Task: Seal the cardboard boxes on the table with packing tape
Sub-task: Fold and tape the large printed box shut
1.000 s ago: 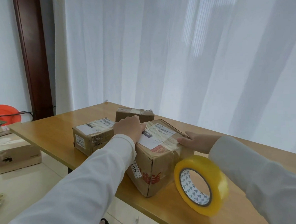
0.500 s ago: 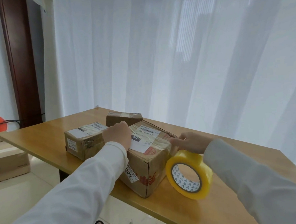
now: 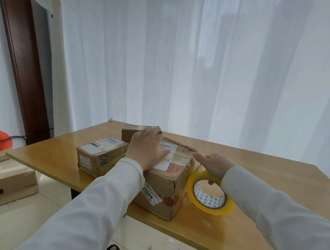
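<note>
The table runs from near left to far right, with white curtains behind it. On its near edge sits the big box, one corner toward the viewer, its long axis running away toward the curtains. The left hand lies flat on its top, fingers straight and spread across the white label, pressing down; this grip is wide and holds nothing.

Left of that hand, just beside the big box, stands the mid box, long axis running left to right across the table. Beyond the left hand's knuckles sits the small box, touching or nearly touching the big box.

The right hand is at the big box's right top edge, forefinger pointing left onto the tape strip across the top. Its lower fingers curl through the roll, gripping it. The roll stands on edge, tilted, just right of the big box, core facing the viewer.

Half a second ago the left hand was fisted at the top's left edge; now it is flat and farther across. The right hand has slid down the roll.
</note>
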Action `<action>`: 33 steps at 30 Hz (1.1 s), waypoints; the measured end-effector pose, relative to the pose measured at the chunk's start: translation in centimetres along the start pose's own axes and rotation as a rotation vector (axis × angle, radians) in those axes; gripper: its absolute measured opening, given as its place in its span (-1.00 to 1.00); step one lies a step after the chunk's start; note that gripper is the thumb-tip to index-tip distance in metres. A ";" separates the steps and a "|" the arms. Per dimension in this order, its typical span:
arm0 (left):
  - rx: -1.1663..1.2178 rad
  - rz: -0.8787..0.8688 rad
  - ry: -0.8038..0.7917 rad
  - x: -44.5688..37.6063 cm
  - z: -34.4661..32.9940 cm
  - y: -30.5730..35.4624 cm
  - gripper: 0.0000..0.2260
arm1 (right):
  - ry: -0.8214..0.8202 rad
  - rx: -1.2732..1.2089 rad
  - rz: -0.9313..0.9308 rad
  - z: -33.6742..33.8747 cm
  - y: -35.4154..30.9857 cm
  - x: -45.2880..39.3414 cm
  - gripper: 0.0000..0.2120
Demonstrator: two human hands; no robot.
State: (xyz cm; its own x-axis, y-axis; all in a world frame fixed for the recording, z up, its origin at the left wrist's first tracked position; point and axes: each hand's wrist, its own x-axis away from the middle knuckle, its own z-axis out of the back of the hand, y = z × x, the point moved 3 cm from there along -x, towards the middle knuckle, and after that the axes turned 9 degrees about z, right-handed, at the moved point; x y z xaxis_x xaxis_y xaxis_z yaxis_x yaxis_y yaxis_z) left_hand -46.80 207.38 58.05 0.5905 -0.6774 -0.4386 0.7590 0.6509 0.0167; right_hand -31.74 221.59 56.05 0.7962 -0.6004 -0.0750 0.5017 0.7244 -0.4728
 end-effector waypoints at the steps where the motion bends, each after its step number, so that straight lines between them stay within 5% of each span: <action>1: 0.020 -0.063 -0.115 0.1 -0.1 0.3 -0.48 | 0.004 -0.016 -0.011 0.0 0.2 -0.1 -0.44; 5: 0.054 0.030 -0.463 0.3 -1.0 -0.2 -0.38 | -0.077 -0.271 -0.124 -0.2 2.0 -0.3 -0.32; 11: -0.004 0.047 -0.543 -0.5 -1.4 0.7 -0.31 | -0.182 -0.451 -0.229 0.5 4.9 1.2 -0.41; 17: 0.012 0.061 -0.553 -0.8 -1.7 0.5 -0.31 | -0.297 -0.201 -0.300 1.3 2.1 0.7 -0.48; 21: 0.275 0.082 -0.408 -0.7 -1.5 -0.3 -0.28 | -0.298 -0.180 -0.317 1.3 1.6 0.9 -0.49; 23: 0.486 0.117 -0.141 0.1 -0.6 -1.0 -0.21 | -0.285 -0.182 -0.316 1.2 1.5 1.0 -0.49; 26: 0.415 0.127 0.169 3.0 0.1 -1.2 -0.22 | -0.277 -0.142 -0.299 1.0 1.2 1.2 -0.47; 30: 0.312 0.026 0.118 6.2 -1.8 -1.7 -0.25 | -0.256 -0.117 -0.247 1.2 1.1 1.1 -0.43; 33: 0.589 0.085 0.089 6.6 -2.5 -3.1 -0.14 | -0.270 -0.135 -0.227 0.8 1.5 1.0 -0.41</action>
State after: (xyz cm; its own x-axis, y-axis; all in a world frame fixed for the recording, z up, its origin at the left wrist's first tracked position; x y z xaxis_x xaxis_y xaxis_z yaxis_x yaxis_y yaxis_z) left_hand -46.01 201.76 52.84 0.6496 -0.5835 -0.4873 0.7496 0.3846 0.5387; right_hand -29.92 222.38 55.98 0.7396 -0.6165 0.2701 0.6406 0.5215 -0.5637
